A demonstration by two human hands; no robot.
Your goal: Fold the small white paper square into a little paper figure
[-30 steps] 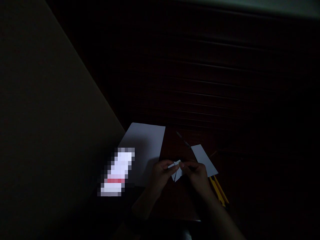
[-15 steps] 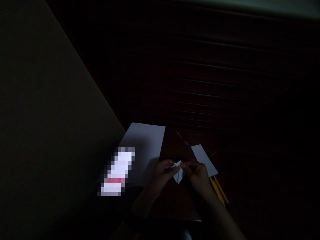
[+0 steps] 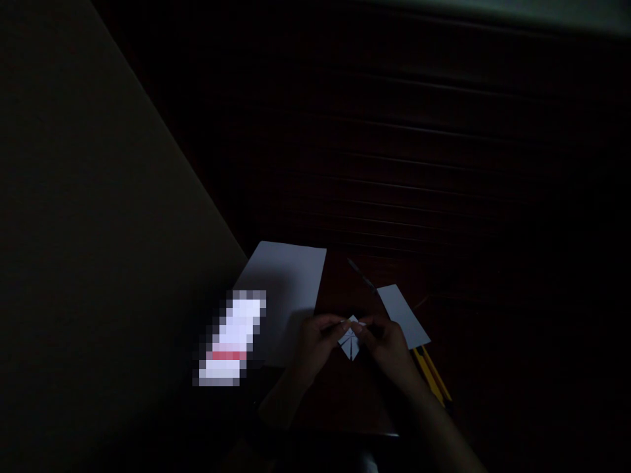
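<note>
A small piece of folded white paper (image 3: 351,343), diamond-shaped with creases or slits meeting near its middle, is held above the dark wooden tabletop (image 3: 345,401). My left hand (image 3: 316,341) pinches its left upper side between thumb and fingers. From the other side, my right hand (image 3: 389,345) grips the upper right part the same way, its thumb close to the left thumb. Both thumbs press on the near face, and the fingertips behind the paper are partly hidden. Dim light hides the finer folds.
A large white sheet (image 3: 290,269) lies to the left, with a bright pixelated screen-like shape (image 3: 234,338) over its near corner. Beyond my hands is a pen (image 3: 362,274). A white paper strip (image 3: 403,315) lies right, beside a yellow tool (image 3: 431,378). A pale panel (image 3: 98,197) rises at left.
The paper's upper part has shifted, with its top point now centred and more creases showing. My thumbs have moved onto it at nearly the same height. Everything else stays put.
</note>
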